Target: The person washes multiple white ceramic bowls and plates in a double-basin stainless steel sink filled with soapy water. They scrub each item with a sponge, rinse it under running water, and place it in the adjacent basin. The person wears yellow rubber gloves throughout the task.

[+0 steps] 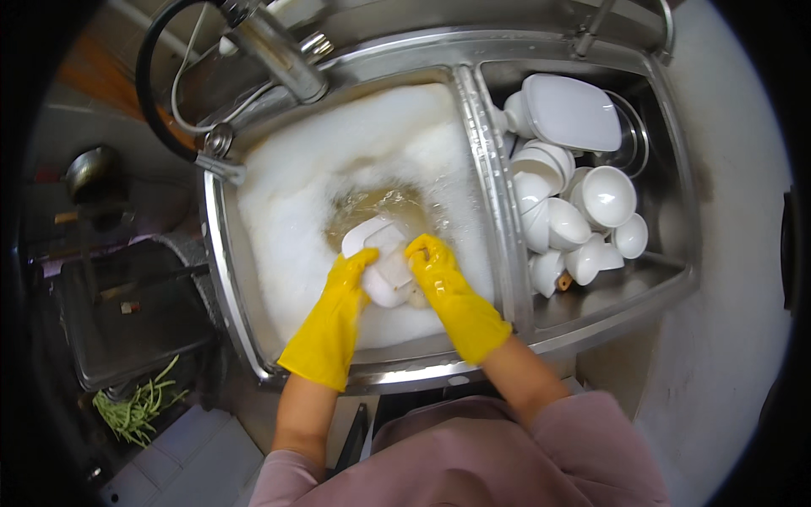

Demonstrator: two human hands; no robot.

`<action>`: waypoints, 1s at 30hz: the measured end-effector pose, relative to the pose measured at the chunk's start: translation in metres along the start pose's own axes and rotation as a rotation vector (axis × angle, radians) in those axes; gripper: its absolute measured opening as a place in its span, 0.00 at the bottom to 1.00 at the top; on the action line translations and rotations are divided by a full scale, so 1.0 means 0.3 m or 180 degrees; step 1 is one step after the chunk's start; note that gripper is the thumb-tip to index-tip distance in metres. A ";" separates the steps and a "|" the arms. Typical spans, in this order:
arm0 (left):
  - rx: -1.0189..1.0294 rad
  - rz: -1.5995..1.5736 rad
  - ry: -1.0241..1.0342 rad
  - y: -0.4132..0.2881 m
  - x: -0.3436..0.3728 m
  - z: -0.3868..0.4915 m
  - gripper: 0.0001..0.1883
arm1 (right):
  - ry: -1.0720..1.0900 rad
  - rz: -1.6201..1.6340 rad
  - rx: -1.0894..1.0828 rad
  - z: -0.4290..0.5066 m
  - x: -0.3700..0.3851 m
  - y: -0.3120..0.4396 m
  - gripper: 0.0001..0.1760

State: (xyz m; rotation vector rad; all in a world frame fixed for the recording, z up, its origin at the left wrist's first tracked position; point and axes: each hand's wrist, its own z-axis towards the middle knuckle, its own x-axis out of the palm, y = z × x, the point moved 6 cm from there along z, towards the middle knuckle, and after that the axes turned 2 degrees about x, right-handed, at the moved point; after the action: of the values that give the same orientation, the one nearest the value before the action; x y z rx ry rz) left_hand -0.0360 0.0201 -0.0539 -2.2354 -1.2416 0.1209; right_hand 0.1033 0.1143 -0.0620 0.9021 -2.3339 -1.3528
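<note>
Both my hands wear yellow rubber gloves and are over the left basin, which holds water and thick white foam (291, 209). My left hand (351, 272) grips the left edge of a white dish (380, 279), angular at its upper end; its exact shape is blurred. At the dish's right side, my right hand (431, 260) has its fingers curled in; a pale, blurred thing shows beside it, and whether the hand holds that or the dish I cannot tell. Brownish water (361, 209) shows through a gap in the foam just beyond the dish.
White bowls (608, 196), a white square-cornered plate (573, 114) and a clear round glass rim (637, 136) fill much of the right basin. A metal divider (491, 184) separates the basins. The faucet (279, 51) and black hose (144, 82) rise at the back left. Green stalks (136, 409) lie lower left.
</note>
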 end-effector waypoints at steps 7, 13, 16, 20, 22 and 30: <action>0.0881 0.1724 -0.0145 -0.291 0.056 -0.398 0.24 | -0.0608 0.0618 0.1079 0.140 -0.039 -0.261 0.10; 0.3138 0.3496 0.1760 -0.464 0.607 -0.605 0.19 | -0.0181 0.0910 0.0936 0.065 0.041 -0.216 0.12; 0.5045 0.4115 0.2414 -0.326 0.853 -0.444 0.23 | 0.0113 0.0936 0.0828 0.026 0.110 -0.191 0.13; 0.5408 0.6203 0.2573 -0.087 1.126 -0.202 0.16 | 0.0206 0.0934 0.0760 0.002 0.109 -0.228 0.15; 0.5701 0.5923 0.2136 -0.094 1.158 -0.164 0.22 | 0.0231 0.0892 0.0709 -0.009 0.105 -0.235 0.16; 0.4425 0.3020 -0.0057 -0.325 0.664 -0.103 0.31 | -0.0412 -0.0281 -0.1387 -0.103 -0.099 0.024 0.19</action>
State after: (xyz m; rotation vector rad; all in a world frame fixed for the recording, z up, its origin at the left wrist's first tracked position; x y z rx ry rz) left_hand 0.0135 0.2060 0.0607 -1.2907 0.1516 0.9942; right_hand 0.1396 0.1154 -0.0384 0.8055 -1.9774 -1.9066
